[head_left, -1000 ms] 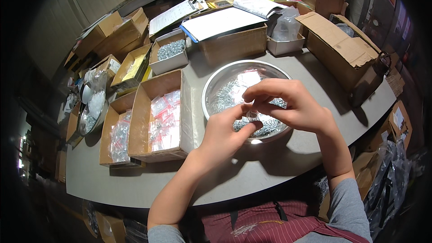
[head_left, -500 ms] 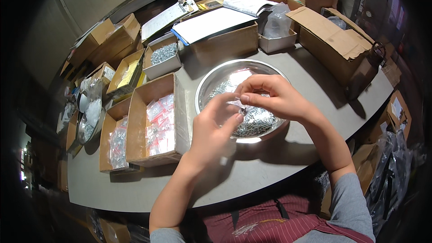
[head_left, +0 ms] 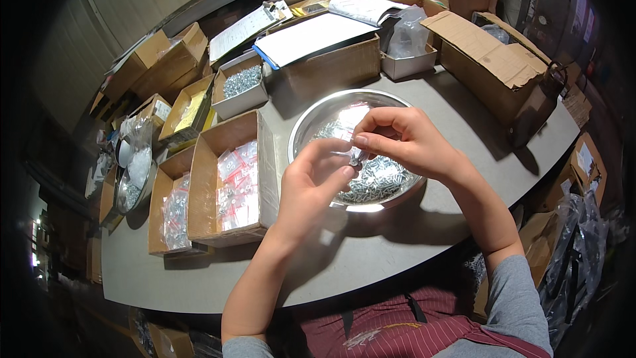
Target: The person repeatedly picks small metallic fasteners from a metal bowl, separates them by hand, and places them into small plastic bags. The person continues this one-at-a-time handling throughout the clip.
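Note:
Above a round steel bowl (head_left: pixel 296 122), my two hands meet at a small clear plastic bag (head_left: pixel 357 157) with small metal pieces in it. My left hand (head_left: pixel 299 185) is closed, pinching the bag's near side between thumb and fingers. From the right, my right hand (head_left: pixel 414 146) pinches the bag's upper edge with thumb and forefinger. Loose silver screws (head_left: pixel 381 179) lie in the bowl under both hands, partly hidden by them. Left of the bowl, a cardboard box (head_left: pixel 265 179) holds several small clear bags with red strips (head_left: pixel 237 182).
Beside that box stands a second carton of filled bags (head_left: pixel 175 215). Behind are a white box of screws (head_left: pixel 243 83), a clipboard with papers (head_left: pixel 318 36) on a carton, and a plastic-lined small box (head_left: pixel 405 63). A large open carton (head_left: pixel 493 59) and a dark bottle (head_left: pixel 540 106) stand right.
Both hands stay over the bowl with only slight finger movement. The bag between them has tilted a little, and its metal contents show more clearly now.

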Motion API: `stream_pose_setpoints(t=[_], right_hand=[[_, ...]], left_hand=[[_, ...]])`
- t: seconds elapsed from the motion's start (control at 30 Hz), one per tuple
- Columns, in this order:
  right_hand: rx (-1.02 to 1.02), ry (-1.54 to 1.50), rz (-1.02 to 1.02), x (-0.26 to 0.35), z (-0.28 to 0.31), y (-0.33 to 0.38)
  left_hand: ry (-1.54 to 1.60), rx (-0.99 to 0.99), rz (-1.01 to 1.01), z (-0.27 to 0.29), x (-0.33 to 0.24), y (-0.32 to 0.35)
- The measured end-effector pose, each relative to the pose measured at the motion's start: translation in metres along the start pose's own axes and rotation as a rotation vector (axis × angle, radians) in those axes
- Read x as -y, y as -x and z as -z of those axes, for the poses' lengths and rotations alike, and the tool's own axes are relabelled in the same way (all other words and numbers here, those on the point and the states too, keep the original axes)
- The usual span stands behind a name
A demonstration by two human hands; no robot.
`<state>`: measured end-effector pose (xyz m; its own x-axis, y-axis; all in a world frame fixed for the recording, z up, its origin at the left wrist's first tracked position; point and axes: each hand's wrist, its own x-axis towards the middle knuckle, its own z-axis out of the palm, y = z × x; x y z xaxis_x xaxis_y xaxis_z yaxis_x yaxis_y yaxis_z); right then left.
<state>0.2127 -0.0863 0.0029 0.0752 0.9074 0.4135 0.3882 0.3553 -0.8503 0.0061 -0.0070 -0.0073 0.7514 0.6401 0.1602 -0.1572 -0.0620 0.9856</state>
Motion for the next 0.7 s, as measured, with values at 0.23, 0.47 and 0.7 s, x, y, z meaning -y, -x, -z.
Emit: stream_pose_setpoints(t=[0.23,0.47,0.7], right_hand=[[0.11,-0.011,0.131,0.012,0.006,0.0],[0.186,-0.272,0.107,0.02,0.007,-0.002],[0.2,-0.243,-0.008,0.009,0.007,-0.003]], left_hand=[[0.082,0.075,-0.005,0.008,-0.002,-0.002],[0.28,0.176,0.125,0.006,-0.014,-0.001],[0.061,0.019,-0.001,0.007,-0.01,0.001]])
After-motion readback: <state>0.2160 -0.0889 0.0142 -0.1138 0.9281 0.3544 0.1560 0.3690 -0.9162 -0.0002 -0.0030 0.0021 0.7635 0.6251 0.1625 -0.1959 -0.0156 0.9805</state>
